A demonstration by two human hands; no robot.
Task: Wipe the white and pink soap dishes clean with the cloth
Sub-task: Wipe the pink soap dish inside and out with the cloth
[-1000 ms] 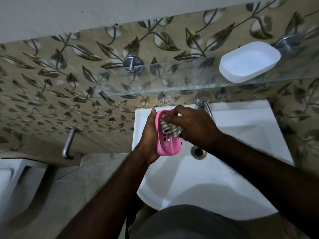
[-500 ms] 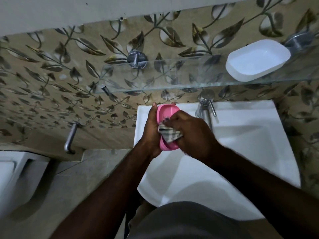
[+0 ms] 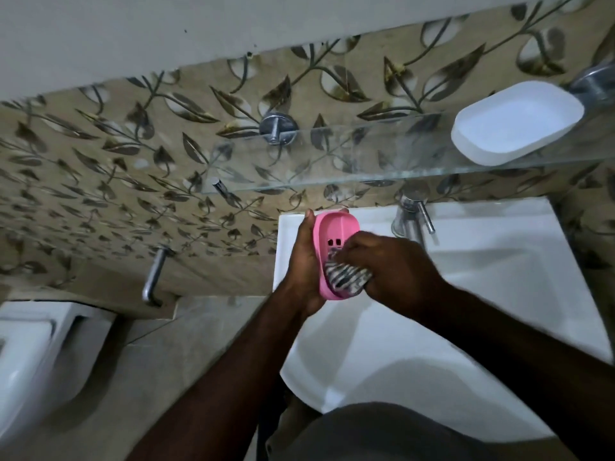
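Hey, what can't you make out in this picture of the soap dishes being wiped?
Head view: lower inside of the pink soap dish, covered by the cloth and right hand.
Head view: that dish's back, behind the left hand.
Head view: most of the cloth, bunched in the right hand's grip.
Head view: residue in the white soap dish, too dim to tell.
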